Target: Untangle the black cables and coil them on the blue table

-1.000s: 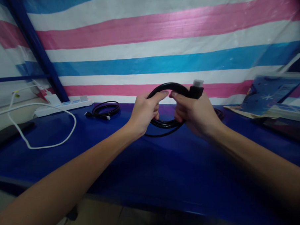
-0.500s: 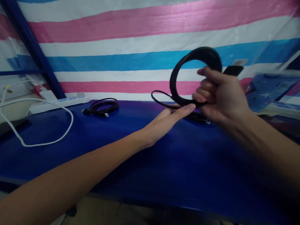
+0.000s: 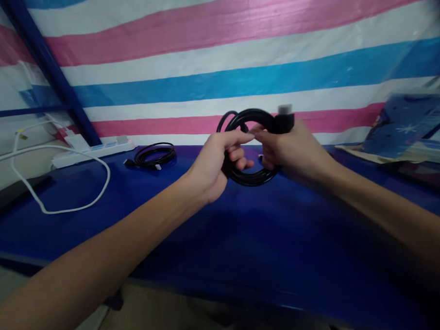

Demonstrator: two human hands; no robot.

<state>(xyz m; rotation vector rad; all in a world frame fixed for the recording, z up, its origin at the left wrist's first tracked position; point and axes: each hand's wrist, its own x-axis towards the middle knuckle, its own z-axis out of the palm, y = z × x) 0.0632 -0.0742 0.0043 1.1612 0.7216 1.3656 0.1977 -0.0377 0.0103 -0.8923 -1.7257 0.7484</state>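
A coiled black cable [image 3: 250, 176] hangs above the blue table [image 3: 223, 233], held by both hands. My left hand [image 3: 214, 165] is closed round the coil's left side, fingers curled through the loop. On the right side my right hand [image 3: 290, 152] grips the coil, with the cable's black plug and silver tip [image 3: 284, 117] sticking up above the fingers. A small loose loop rises at the coil's top left.
A second coiled black cable [image 3: 154, 155] lies on the table at the back left. Behind it sits a white power strip [image 3: 95, 151] with a white cord [image 3: 60, 191] looping over the table. Blue packets [image 3: 404, 128] lie at the right. A striped tarp hangs behind.
The right hand brought the coil down and left from its raised position. The left hand, flat and open half a second ago, has closed on the coil.
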